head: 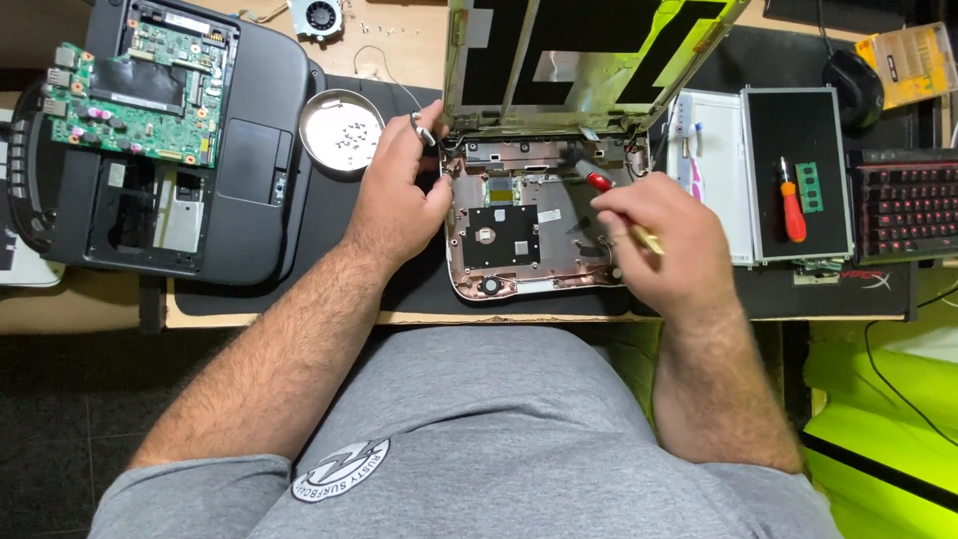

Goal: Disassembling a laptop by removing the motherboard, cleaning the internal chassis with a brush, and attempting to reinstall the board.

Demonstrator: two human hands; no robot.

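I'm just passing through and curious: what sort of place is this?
Likely an electronics repair bench. An opened laptop lies under the right hand, which holds a red-tipped tool; a bare green circuit board and a metal dish of screws sit nearby.

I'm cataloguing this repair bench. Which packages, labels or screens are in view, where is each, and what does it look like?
Removed flat display panel: right of the opened laptop, rectangular, black face, silver frame.
Yellow clear-lidded plastic bit case: top right corner, rectangular.
Small white rectangular sticker: inside the pinkish opened laptop base, between the left hand and right hand.
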